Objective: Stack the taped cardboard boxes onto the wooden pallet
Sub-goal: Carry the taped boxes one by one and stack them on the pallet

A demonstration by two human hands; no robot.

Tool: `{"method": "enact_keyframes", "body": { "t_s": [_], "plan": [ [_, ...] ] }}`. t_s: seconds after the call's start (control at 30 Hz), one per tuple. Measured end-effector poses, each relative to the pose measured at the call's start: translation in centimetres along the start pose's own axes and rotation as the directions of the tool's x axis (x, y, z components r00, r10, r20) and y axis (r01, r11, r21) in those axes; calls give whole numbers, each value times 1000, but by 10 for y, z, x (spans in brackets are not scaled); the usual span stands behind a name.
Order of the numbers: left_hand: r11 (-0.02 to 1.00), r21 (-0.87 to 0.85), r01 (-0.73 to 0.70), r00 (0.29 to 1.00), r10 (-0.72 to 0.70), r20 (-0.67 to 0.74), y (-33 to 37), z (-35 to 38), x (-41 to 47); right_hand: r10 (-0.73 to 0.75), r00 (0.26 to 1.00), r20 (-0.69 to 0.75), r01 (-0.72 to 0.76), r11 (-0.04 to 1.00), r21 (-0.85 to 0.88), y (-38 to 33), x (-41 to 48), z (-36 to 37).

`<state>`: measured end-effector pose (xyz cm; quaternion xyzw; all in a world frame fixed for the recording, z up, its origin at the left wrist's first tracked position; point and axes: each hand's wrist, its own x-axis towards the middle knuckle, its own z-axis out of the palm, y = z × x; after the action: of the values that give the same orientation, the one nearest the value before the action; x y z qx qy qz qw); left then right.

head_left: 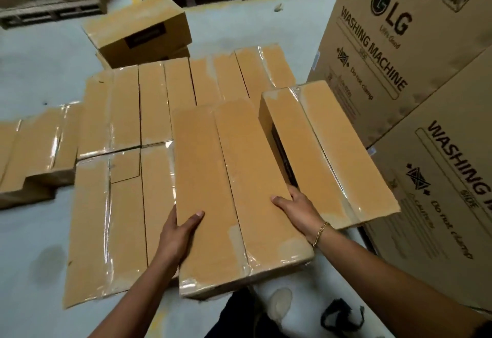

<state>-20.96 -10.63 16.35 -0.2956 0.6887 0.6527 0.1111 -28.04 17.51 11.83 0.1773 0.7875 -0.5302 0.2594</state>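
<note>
1. My left hand (178,231) and right hand (298,207) grip a taped cardboard box (234,191) by its sides, over a layer of boxes (127,114).
2. A second box (327,151) lies just right of it; LG washing machine cartons (399,44) wall that side.

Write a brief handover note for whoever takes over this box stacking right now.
Left hand grips the long box at its left edge, thumb on top.
Right hand grips its right edge, thumb on top.
The box is over a flat layer of boxes; a second box lies just to its right. The pallet is hidden.
Done: bottom layer seemingly laid, second begun.
Left: set this box down, then bring the boxes at far left.
</note>
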Motion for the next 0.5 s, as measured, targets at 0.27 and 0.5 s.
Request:
{"method": "enact_keyframes", "body": {
  "t_s": [0.27, 0.5],
  "plan": [
    [995, -27, 93, 996, -93, -3, -44, 19, 80, -50, 999, -2, 49, 996, -68, 7, 57, -13],
    [984, 97, 151, 987, -144, -75, -41, 28, 108, -28, 1000, -6, 28, 996, -80, 14, 86, -5]
  ]
}}
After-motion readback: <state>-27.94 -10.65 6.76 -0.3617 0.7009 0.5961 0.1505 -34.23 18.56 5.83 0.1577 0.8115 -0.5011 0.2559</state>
